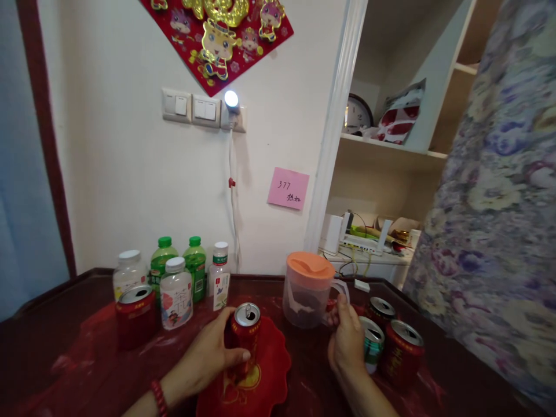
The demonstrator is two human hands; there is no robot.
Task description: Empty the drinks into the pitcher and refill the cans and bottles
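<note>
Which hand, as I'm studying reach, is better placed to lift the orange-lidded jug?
Right, I'd judge: the right hand appears to grip the handle of the jug, while the left hand is farther off, holding a red can.

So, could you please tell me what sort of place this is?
Probably a room in a home: a floral curtain, a red wall decoration and a clock on a shelf.

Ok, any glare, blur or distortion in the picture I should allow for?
Head view: the plug-in light blows out white; head view: wide-angle stretch seems to tilt the rightmost can outward; head view: print on the held can in the left hand is too soft to read.
</note>
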